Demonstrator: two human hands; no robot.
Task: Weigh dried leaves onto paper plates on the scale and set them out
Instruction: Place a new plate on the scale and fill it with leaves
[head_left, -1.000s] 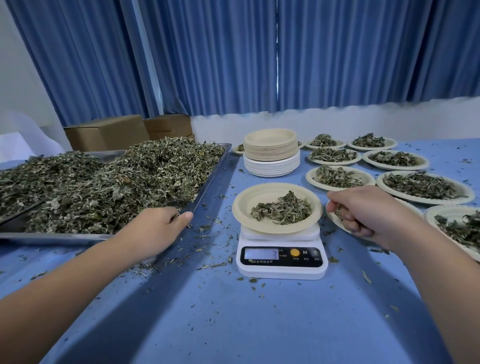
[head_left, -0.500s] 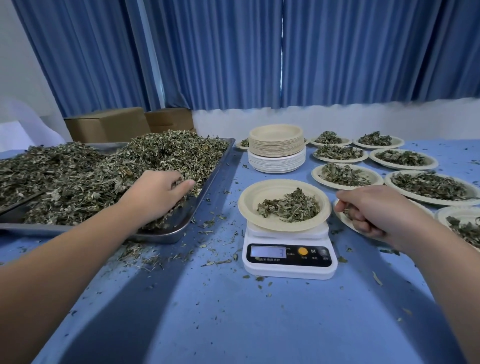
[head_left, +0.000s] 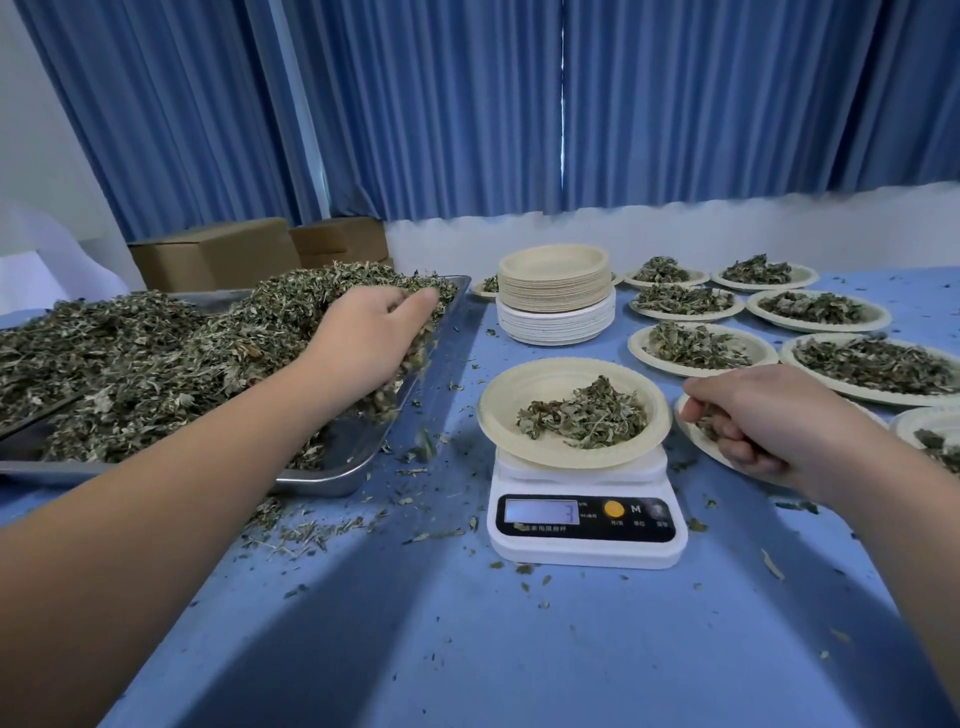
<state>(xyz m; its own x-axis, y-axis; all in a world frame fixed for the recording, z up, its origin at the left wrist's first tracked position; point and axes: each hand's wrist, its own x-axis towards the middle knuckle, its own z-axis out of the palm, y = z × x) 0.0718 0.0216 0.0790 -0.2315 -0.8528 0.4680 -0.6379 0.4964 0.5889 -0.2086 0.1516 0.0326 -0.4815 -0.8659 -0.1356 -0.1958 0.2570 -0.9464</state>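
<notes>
Left hand is clutching crumbly leaves near the steel tray rim; right hand is pinching some beside the round plate.

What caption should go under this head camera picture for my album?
Left hand grabs leaves from the tray; a plate sits on the scale.

The near half of the table lies wide open, with only crumbs on it. Dead centre, the scale and its plate block the way. On the left is the tray, heaped with dried leaves. A narrow lane runs between tray and scale up to the plate stack. On the right, filled plates crowd close together, and the right hand plugs the gap beside the scale.
</notes>
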